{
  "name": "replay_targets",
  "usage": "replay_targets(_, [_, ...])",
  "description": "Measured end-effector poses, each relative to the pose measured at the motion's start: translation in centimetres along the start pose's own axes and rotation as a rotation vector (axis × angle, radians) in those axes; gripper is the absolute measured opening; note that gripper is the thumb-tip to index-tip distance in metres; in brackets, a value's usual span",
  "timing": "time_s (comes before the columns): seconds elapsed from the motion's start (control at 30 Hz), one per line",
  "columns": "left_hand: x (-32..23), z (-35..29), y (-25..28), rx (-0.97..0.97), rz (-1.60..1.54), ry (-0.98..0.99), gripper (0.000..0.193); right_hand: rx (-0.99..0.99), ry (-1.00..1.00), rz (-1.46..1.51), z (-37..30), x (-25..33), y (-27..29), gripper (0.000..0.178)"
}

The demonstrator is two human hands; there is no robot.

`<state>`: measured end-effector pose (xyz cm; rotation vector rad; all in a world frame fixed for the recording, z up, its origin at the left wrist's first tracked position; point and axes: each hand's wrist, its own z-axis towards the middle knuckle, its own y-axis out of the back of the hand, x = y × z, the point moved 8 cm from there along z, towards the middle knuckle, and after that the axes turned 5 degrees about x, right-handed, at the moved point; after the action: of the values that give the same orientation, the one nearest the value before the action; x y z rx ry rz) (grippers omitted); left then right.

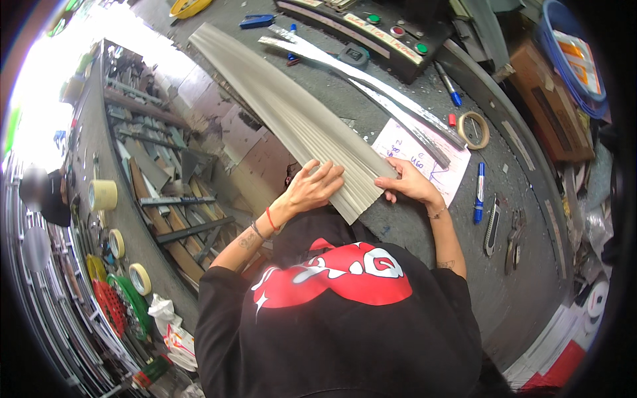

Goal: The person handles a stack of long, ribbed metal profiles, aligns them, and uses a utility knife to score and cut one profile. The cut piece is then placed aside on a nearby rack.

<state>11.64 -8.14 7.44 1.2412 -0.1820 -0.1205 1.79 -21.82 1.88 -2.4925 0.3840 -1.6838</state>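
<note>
Both hands on the near end of one long pleated grey-beige sheet. Right hand: pinched down on the near right corner, thumb on top, other fingers wrapping behind. Left hand: fingers bent and lightly spread over the pleats near the left edge; thumb's hidden, so can't tell if it clamps or just presses.

Step in hand, my read: lining up and gathering the folds at this end. Next move calls for matched finger pressure on both edges — a loose left side could let the pleats fan out.

Sheet lies between the fingers and runs on past them. Long axis goes diagonally, up and away to the left; ridged near end faces the wearer, angled a bit right. Folds look tight by the fingers, flatter further out.

Just beyond the right fingers: marked paper. To their right on the bench: blue marker, knife, pliers. Past the paper — tape roll, silvery strips, tape measure. Farthest, button box.
</note>
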Motion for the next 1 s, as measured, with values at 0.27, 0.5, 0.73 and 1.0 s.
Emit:
replay_targets(0.27, [0.2,0.4,-0.9,-0.030,-0.050,-0.041,0.036,-0.147,0.063,0.022,-0.8,-0.3,0.4,0.033])
replay_targets(0.5, [0.4,0.7,-1.5,-0.045,-0.121,-0.007,0.036,-0.252,0.093,0.040,-1.1,-0.7,0.5,0.038])
replay_targets(0.73, [0.3,0.7,-0.9,-0.064,-0.173,0.040,0.038,-0.264,0.072,-0.014,-1.1,-0.7,0.2,0.042])
replay_targets(1.0, [0.2,0.6,0.1,-0.059,-0.079,0.130,0.044,-0.039,0.099,0.234,0.2,-0.5,-5.0,0.055])
